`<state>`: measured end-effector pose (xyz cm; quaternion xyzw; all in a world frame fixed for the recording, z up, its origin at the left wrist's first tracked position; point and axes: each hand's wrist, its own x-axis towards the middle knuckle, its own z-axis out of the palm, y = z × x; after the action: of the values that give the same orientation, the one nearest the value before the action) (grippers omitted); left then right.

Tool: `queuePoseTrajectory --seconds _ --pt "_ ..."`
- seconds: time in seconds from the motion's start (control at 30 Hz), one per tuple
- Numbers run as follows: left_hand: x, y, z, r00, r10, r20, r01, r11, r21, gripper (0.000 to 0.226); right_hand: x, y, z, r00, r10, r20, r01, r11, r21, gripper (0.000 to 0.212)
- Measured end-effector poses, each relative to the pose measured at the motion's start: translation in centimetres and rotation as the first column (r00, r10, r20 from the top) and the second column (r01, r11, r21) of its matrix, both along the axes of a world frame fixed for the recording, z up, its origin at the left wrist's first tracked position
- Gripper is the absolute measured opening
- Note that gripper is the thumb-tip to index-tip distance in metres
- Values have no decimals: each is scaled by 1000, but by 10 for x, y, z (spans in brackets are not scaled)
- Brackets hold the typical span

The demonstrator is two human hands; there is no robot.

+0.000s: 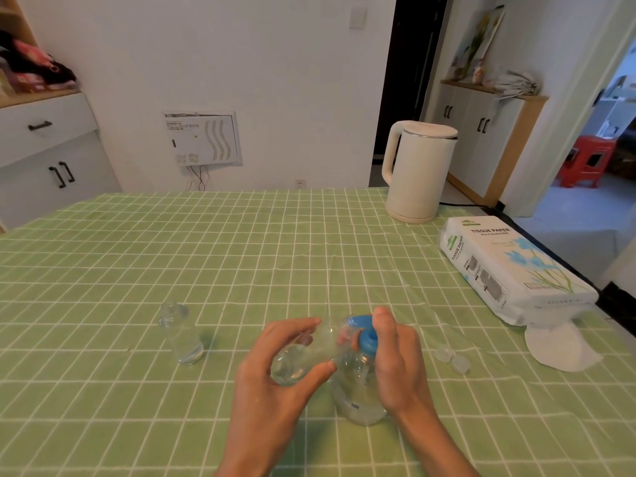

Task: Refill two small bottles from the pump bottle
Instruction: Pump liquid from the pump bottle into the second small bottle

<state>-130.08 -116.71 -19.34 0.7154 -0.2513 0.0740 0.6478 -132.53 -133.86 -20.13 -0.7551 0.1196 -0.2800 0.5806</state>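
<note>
Both hands work at 6 o'clock. Left hand [275, 370] fingers curl round a tipped small bottle [303, 359]. Right hand [395, 359] fingers hold the pump bottle [361, 401] top. At 9 o'clock the other small bottle [181, 335] stands nearly empty on the surface [241, 253]. I think both need more.
</note>
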Motion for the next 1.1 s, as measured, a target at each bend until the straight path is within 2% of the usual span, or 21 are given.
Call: queuePoseTrajectory --seconds 0.2,0.37,0.87,0.93,1.03,1.1 --pt "0 0 -1 1000 0 3 0 1000 1 45 -2 1 2 1000 11 5 -11 999 37 71" --pt "0 1 -3 1000 4 5 -4 1000 16 45 -4 1 8 999 36 -4 -36 999 26 82" --pt "2 0 -2 1000 -9 13 9 1000 -6 45 -2 1 3 1000 8 -29 -7 1000 24 71" --pt "2 0 -3 1000 -7 17 7 1000 0 45 -3 1 3 1000 12 -16 -11 999 31 74" --pt "3 0 -3 1000 -3 22 3 1000 3 47 -2 1 3 1000 26 -17 -25 1000 18 92" --pt "2 0 -3 1000 -5 22 5 1000 4 47 -2 0 2 1000 23 -10 -23 1000 21 89"
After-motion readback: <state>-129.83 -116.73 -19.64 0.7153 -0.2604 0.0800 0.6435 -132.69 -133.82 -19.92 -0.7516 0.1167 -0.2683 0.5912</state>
